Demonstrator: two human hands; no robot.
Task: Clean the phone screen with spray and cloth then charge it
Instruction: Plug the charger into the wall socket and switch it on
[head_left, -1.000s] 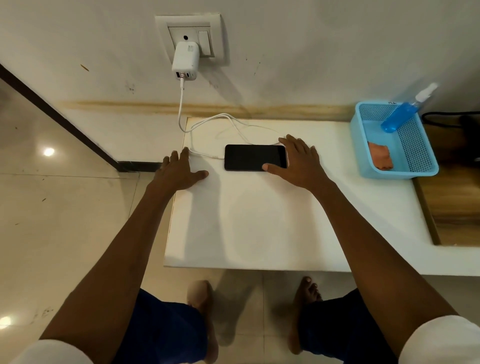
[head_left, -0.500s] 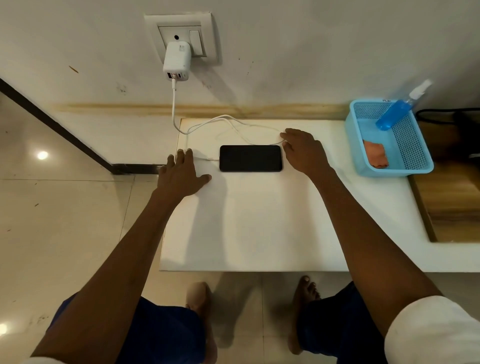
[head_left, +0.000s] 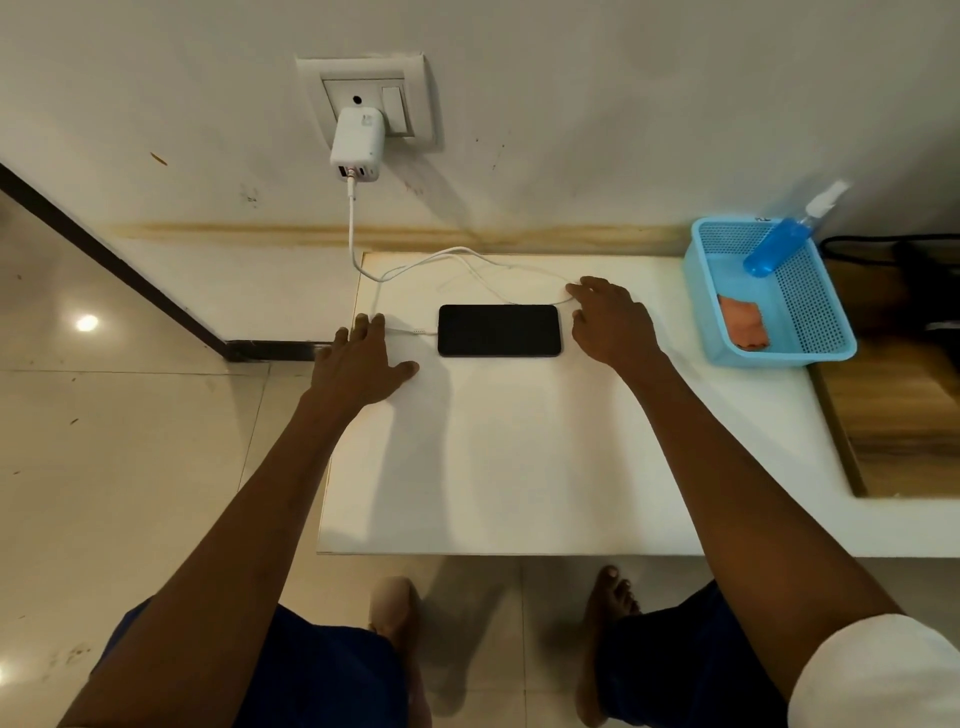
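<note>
Compared with half a second ago, the right hand (head_left: 613, 325) is drawn slightly back from the phone (head_left: 499, 330), so a narrow gap now shows at the phone's right end; the left hand (head_left: 363, 364) is unchanged. The white table (head_left: 519, 457) is set against the wall, with the phone laid flat, screen up and dark, near its far edge. The left hand is rested palm down with fingers spread on the table's left edge, over the cable (head_left: 415, 265) plugged into the phone's left end. The right hand is loosely curled, fingertips touching the cable loop, gripping nothing. The cable is run up to the charger (head_left: 357, 144) in the wall socket (head_left: 366, 96). At the far right, a blue basket (head_left: 810, 306) is placed, holding the spray bottle (head_left: 779, 247) leaned on its rim and the orange cloth (head_left: 744, 323). The near half of the table is left free.
</note>
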